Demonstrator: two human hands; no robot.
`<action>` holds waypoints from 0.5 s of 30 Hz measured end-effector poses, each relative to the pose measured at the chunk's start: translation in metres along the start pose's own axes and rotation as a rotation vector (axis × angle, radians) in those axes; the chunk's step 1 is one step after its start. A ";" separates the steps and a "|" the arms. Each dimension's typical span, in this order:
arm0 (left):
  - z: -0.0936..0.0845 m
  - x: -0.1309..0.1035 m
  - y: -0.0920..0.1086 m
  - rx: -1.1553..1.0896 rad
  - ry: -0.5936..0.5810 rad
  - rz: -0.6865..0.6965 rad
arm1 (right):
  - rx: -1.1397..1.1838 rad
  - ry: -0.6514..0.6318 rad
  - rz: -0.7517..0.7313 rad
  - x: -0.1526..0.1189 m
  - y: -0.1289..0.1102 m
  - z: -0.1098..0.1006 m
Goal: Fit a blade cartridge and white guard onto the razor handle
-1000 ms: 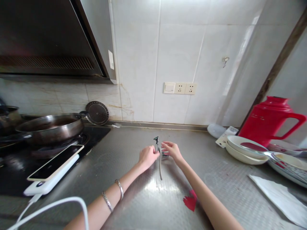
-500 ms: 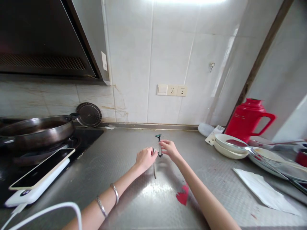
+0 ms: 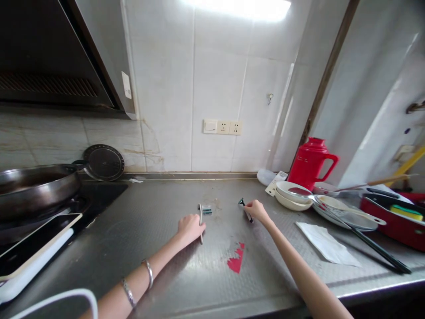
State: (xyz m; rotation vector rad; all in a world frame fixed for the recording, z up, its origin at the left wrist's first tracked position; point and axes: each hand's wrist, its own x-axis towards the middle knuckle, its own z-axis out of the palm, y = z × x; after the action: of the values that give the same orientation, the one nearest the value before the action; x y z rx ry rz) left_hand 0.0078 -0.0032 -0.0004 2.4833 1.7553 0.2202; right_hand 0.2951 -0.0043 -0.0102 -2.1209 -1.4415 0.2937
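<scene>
The right hand (image 3: 257, 210) carried the razor (image 3: 245, 208) rightward, away from the left hand (image 3: 189, 227).

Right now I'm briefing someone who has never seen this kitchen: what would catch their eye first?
Probably the red thermos jug by the wall at the right, above stacked white bowls. Mid-counter, the left hand rests on a grey razor, while the right hand holds a dark razor further right. A red scrap lies on the steel counter between the arms.

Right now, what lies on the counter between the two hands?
In the head view, only a small razor head near the left hand; otherwise bare counter up to the right hand.
</scene>
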 end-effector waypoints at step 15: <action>-0.008 0.002 0.000 -0.009 0.087 0.001 | -0.297 0.045 -0.022 -0.002 -0.004 0.002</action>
State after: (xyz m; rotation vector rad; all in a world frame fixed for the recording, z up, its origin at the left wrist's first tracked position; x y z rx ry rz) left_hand 0.0067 -0.0014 0.0073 2.5044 1.7799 0.3403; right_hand 0.2899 -0.0039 -0.0100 -2.3249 -1.5606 0.0236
